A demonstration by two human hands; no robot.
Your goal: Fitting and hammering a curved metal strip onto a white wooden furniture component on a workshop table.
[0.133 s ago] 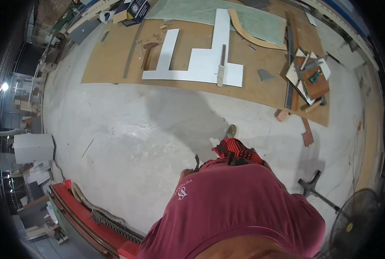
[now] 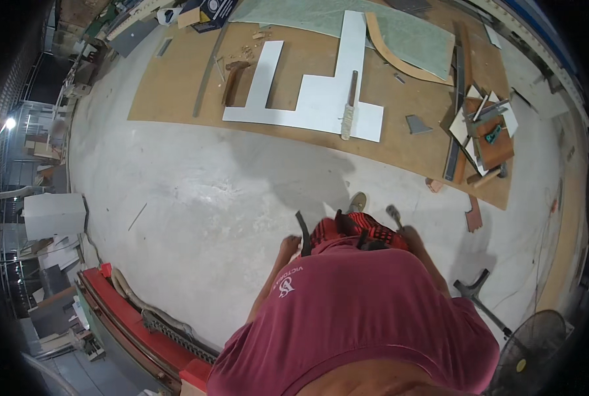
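My left hand [image 2: 289,247] hangs at the left of my waist, fingers curled in; whether anything is inside them is hidden. A dark strap-like strip [image 2: 303,232] sticks up right beside it. My right hand [image 2: 410,238] is at the right of my waist, closed around the light handle of a small tool with a grey, rounded end [image 2: 393,214]; its exact kind is too small to tell. Red and black patterned cloth [image 2: 367,228] lies between the hands. Ahead, a white cut panel [image 2: 321,99] rests on a brown board [image 2: 182,79], with a cord-wrapped blade-like tool [image 2: 348,113] across it.
A hammer [image 2: 236,76] lies left of the panel. Wood scraps [image 2: 492,132] and another hammer [image 2: 484,177] are piled at the right. A green sheet [image 2: 420,43] lies at the back. A fan [image 2: 528,356] stands near right, a red-edged machine [image 2: 143,333] near left.
My view has shifted slightly, so the board sits a little farther right. Both hands show more at my sides, and the small tool in the right hand has come into sight.
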